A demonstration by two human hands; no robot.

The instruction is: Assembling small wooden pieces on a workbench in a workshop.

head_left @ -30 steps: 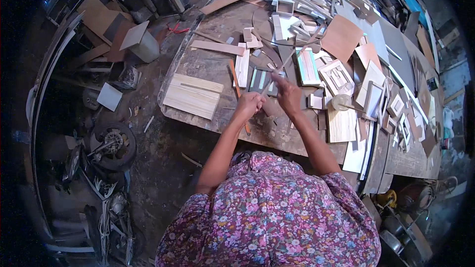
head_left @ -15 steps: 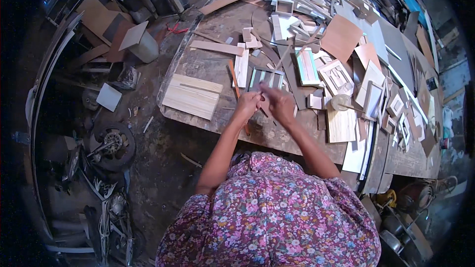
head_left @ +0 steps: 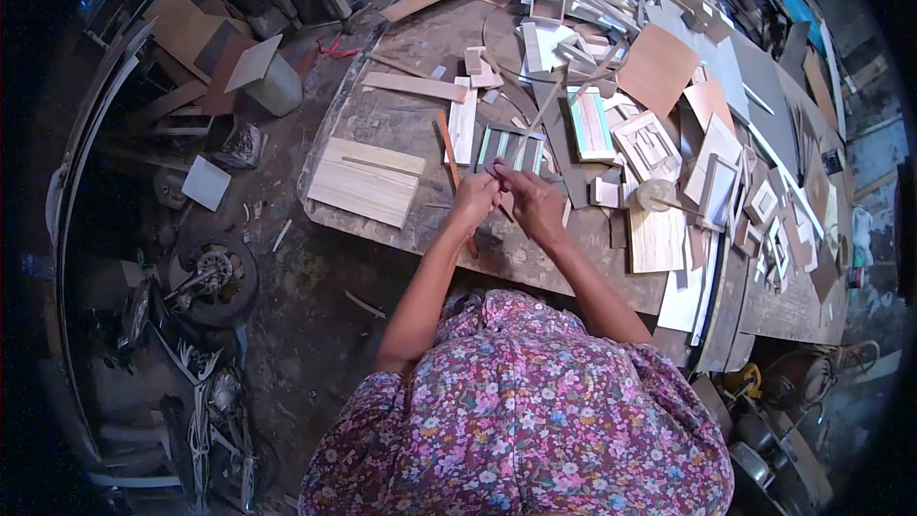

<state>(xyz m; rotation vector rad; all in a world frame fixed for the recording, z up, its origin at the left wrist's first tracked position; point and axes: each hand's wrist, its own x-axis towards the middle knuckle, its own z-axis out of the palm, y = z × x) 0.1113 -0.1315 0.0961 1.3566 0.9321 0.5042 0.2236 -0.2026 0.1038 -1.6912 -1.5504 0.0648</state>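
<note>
Near the table's front edge, my left hand (head_left: 476,201) is closed in a pinch, its fingertips meeting those of my right hand (head_left: 535,205). The right fingers are bent and pressed together. Whatever lies between them is too small or hidden to make out. Just beyond the hands is a dark panel with pale green strips (head_left: 511,145). An orange-brown strip (head_left: 447,148) passes left of my left hand. Farther left lies a pale slatted wood panel (head_left: 366,186). A small light wooden box (head_left: 606,193) stands right of my right hand.
On the right are a round jar with a stick in it (head_left: 657,196), a framed wooden piece (head_left: 650,148) and a tan square sheet (head_left: 659,59). Scrap wood crowds the table's far side. Left of the table (head_left: 330,124), a wheel (head_left: 215,268) and a pale bucket (head_left: 277,86) stand on the floor.
My right hand has lowered and turned, coming closer against the left fingertips; its blurred fingers are now bent. My left hand stays nearly in place. The view has shifted slightly.
</note>
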